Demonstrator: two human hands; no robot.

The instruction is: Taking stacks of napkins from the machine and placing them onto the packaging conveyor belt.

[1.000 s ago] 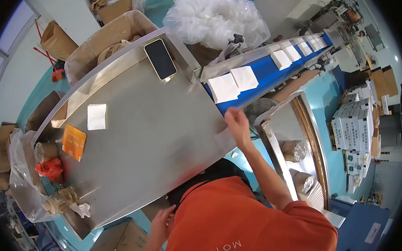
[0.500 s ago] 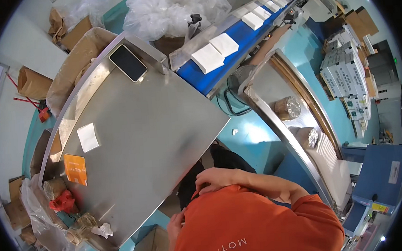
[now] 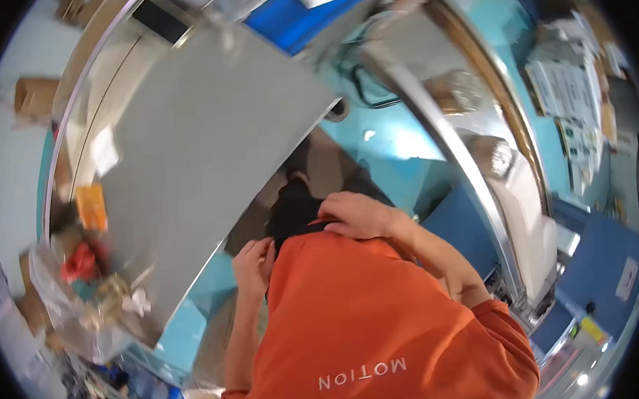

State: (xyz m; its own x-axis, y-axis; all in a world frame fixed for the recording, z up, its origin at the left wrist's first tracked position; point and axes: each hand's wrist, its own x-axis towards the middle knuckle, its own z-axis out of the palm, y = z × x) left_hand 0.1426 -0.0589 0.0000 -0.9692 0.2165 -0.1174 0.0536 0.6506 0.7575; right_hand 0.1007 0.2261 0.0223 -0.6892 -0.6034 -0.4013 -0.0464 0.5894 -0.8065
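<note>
Both my hands are at my waist, by the lower edge of my orange shirt [image 3: 355, 307] and the black trousers [image 3: 290, 205]. My right hand [image 3: 360, 213] has its fingers curled over the shirt's hem, where a black band shows beside the fingertips. My left hand [image 3: 253, 263] is closed at the other side of the waist, thumb and fingers together. What lies between its fingers is hidden.
A metal-topped table [image 3: 177, 150] stands to the left, bearing a phone [image 3: 160, 20], a white card [image 3: 104, 151], an orange packet [image 3: 92, 207] and a red bundle [image 3: 80, 263]. A blue conveyor [image 3: 279, 23] runs behind; a metal-edged trough [image 3: 471, 164] curves along the right.
My view has tipped down toward my waist. The right hand has shifted onto the shirt's hem, and the left hand and forearm have come more fully into sight.
</note>
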